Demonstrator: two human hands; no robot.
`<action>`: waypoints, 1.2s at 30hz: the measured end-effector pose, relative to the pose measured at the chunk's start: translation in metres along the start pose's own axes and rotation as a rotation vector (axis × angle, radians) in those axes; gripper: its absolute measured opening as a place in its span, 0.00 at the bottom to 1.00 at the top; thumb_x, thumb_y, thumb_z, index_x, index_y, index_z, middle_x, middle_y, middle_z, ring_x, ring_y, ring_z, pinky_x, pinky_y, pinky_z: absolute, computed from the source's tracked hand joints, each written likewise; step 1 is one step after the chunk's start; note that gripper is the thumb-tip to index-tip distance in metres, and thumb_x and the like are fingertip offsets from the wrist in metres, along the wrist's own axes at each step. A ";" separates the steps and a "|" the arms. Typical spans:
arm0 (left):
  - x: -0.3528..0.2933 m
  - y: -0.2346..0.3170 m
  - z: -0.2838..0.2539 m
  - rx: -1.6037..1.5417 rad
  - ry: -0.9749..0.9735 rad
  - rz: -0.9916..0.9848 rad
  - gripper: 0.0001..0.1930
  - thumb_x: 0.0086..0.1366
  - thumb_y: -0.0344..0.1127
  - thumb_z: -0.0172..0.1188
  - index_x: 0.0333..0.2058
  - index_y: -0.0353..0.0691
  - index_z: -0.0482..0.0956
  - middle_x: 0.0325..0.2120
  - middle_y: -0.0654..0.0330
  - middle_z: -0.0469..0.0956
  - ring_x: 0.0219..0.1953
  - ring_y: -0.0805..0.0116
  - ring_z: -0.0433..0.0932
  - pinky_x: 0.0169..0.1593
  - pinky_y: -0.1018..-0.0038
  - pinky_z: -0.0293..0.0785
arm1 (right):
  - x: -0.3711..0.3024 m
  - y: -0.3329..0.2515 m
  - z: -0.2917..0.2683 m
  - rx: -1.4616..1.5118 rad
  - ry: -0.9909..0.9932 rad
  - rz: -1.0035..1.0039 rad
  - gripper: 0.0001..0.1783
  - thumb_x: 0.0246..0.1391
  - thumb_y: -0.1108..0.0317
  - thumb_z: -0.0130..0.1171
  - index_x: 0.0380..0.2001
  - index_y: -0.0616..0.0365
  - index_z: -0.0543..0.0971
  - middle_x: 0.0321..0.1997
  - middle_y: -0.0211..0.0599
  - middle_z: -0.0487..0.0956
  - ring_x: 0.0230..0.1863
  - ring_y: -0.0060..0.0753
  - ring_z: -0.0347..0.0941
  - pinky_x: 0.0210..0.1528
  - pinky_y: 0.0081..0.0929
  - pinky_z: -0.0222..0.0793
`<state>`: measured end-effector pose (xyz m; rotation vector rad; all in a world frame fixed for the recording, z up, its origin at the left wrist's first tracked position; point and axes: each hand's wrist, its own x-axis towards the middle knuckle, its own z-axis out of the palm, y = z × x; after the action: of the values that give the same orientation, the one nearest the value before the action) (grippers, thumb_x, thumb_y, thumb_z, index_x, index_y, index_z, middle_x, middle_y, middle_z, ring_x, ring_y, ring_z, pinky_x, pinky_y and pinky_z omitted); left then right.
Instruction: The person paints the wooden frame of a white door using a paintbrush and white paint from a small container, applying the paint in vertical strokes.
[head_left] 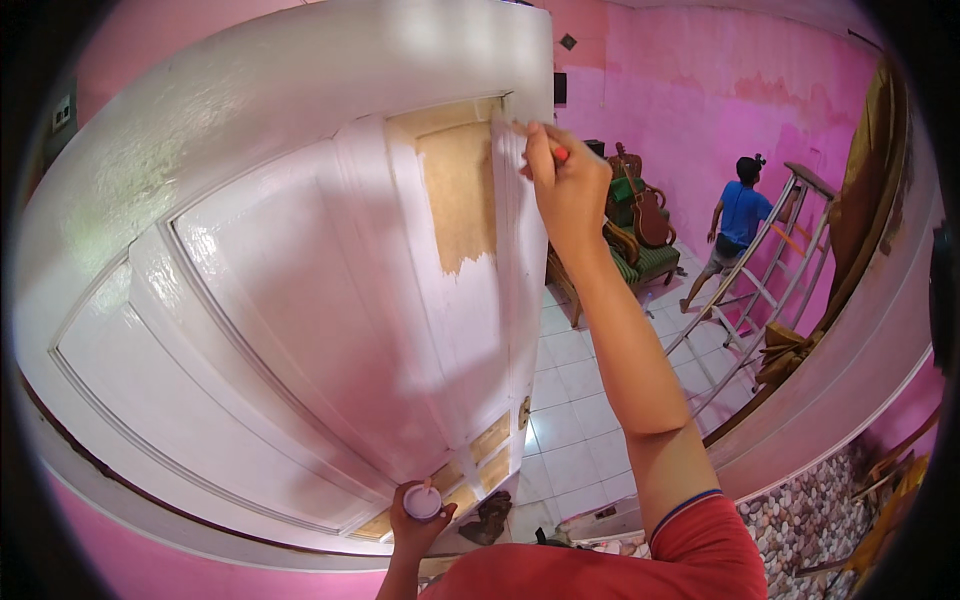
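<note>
Up high, my right hand (568, 185) is closed around a paintbrush (561, 154); its orange-red handle end shows between the fingers. The bristles (508, 123) are at the upper right edge of a door panel, small and blurred. The panelled door (270, 290) is mostly coated in pale, glossy paint. A tan, uncoated patch (460, 200) with a ragged lower edge shows beside the brush, and more tan areas (492, 440) appear low on the door. Near my body, my left hand (415, 530) grips a small round paint tub (422, 502) holding pale paint.
Through the doorway, a person in a blue shirt (742, 210) stands at the pink wall (680, 110) beside a metal stepladder (770, 260). A green-cushioned chair (655, 262) bears a guitar (652, 222). White floor tiles (570, 400) lie below; a brown curtain (855, 200) hangs right.
</note>
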<state>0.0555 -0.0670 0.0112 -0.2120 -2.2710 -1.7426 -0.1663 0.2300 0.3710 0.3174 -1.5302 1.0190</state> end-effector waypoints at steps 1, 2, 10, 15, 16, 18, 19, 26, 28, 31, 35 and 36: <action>0.001 0.002 0.001 -0.002 0.004 0.013 0.34 0.45 0.28 0.81 0.50 0.39 0.71 0.37 0.59 0.79 0.40 0.70 0.80 0.46 0.72 0.78 | 0.008 -0.003 0.001 0.039 0.036 -0.029 0.14 0.65 0.63 0.59 0.40 0.63 0.86 0.20 0.47 0.76 0.20 0.38 0.74 0.28 0.30 0.70; 0.002 0.004 0.001 -0.005 0.007 0.026 0.34 0.45 0.28 0.80 0.50 0.39 0.71 0.37 0.59 0.79 0.40 0.70 0.80 0.46 0.72 0.78 | 0.012 -0.004 0.000 0.077 0.073 -0.058 0.14 0.65 0.63 0.59 0.40 0.63 0.86 0.21 0.47 0.77 0.20 0.39 0.74 0.28 0.30 0.70; -0.002 0.010 0.000 0.018 -0.019 -0.033 0.34 0.45 0.28 0.81 0.50 0.39 0.71 0.38 0.59 0.79 0.41 0.70 0.79 0.46 0.72 0.78 | -0.011 0.002 0.003 0.029 0.064 -0.054 0.16 0.65 0.62 0.61 0.42 0.67 0.85 0.28 0.44 0.82 0.27 0.34 0.79 0.33 0.27 0.75; -0.001 0.009 -0.005 -0.010 -0.003 -0.050 0.33 0.45 0.30 0.81 0.49 0.39 0.71 0.38 0.59 0.79 0.40 0.70 0.79 0.46 0.71 0.78 | -0.012 -0.010 -0.001 0.018 0.138 -0.039 0.13 0.65 0.64 0.61 0.42 0.64 0.86 0.28 0.49 0.81 0.27 0.41 0.78 0.34 0.30 0.73; -0.001 0.003 -0.004 -0.028 -0.009 -0.042 0.34 0.45 0.30 0.81 0.49 0.39 0.71 0.38 0.60 0.79 0.40 0.70 0.79 0.46 0.71 0.78 | -0.013 -0.008 -0.002 0.016 0.133 -0.042 0.13 0.65 0.64 0.61 0.42 0.64 0.86 0.28 0.49 0.81 0.27 0.41 0.78 0.34 0.30 0.73; -0.003 0.001 -0.003 -0.044 -0.013 -0.033 0.34 0.46 0.30 0.81 0.50 0.39 0.71 0.38 0.60 0.79 0.40 0.70 0.79 0.46 0.71 0.78 | -0.016 -0.003 -0.003 -0.014 0.090 0.006 0.13 0.64 0.65 0.62 0.43 0.65 0.85 0.25 0.45 0.80 0.26 0.32 0.77 0.32 0.27 0.72; -0.004 0.004 -0.003 -0.027 -0.009 -0.030 0.34 0.46 0.29 0.81 0.50 0.39 0.71 0.38 0.60 0.79 0.40 0.70 0.79 0.46 0.71 0.78 | -0.018 -0.004 -0.002 -0.010 0.091 0.006 0.13 0.64 0.65 0.62 0.43 0.65 0.85 0.25 0.45 0.80 0.26 0.32 0.77 0.32 0.27 0.72; -0.005 -0.007 -0.003 -0.061 0.045 -0.049 0.34 0.44 0.35 0.83 0.48 0.36 0.74 0.35 0.58 0.80 0.39 0.69 0.80 0.44 0.71 0.78 | -0.022 -0.032 -0.001 0.458 0.067 0.162 0.14 0.66 0.66 0.60 0.41 0.71 0.83 0.25 0.38 0.81 0.23 0.24 0.77 0.27 0.22 0.73; -0.004 -0.008 -0.004 -0.045 0.049 -0.031 0.34 0.44 0.36 0.84 0.48 0.37 0.74 0.35 0.58 0.80 0.39 0.69 0.80 0.44 0.71 0.78 | -0.017 -0.040 -0.003 0.588 0.037 0.280 0.15 0.66 0.66 0.59 0.41 0.72 0.82 0.25 0.39 0.81 0.22 0.25 0.77 0.25 0.23 0.73; -0.005 -0.007 -0.004 -0.014 0.019 -0.016 0.34 0.45 0.33 0.82 0.49 0.38 0.72 0.36 0.59 0.80 0.40 0.69 0.80 0.45 0.71 0.78 | 0.003 -0.035 -0.002 0.667 -0.017 0.433 0.16 0.66 0.64 0.59 0.40 0.73 0.82 0.24 0.41 0.81 0.19 0.27 0.77 0.22 0.24 0.72; -0.004 0.000 -0.003 0.045 0.010 -0.001 0.34 0.47 0.30 0.81 0.50 0.39 0.71 0.37 0.60 0.79 0.41 0.70 0.80 0.45 0.71 0.79 | 0.024 -0.027 0.004 0.702 -0.174 0.505 0.19 0.65 0.61 0.58 0.34 0.72 0.81 0.23 0.43 0.81 0.17 0.30 0.76 0.21 0.26 0.73; -0.005 -0.003 -0.004 0.048 0.010 -0.003 0.34 0.47 0.30 0.81 0.50 0.39 0.71 0.37 0.60 0.79 0.41 0.70 0.80 0.45 0.71 0.79 | 0.029 -0.023 0.007 0.701 -0.184 0.505 0.19 0.65 0.61 0.59 0.33 0.71 0.81 0.23 0.43 0.81 0.17 0.30 0.76 0.21 0.25 0.74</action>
<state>0.0596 -0.0708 0.0083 -0.1894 -2.3049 -1.6845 -0.1623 0.2211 0.4077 0.5341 -1.3970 1.9745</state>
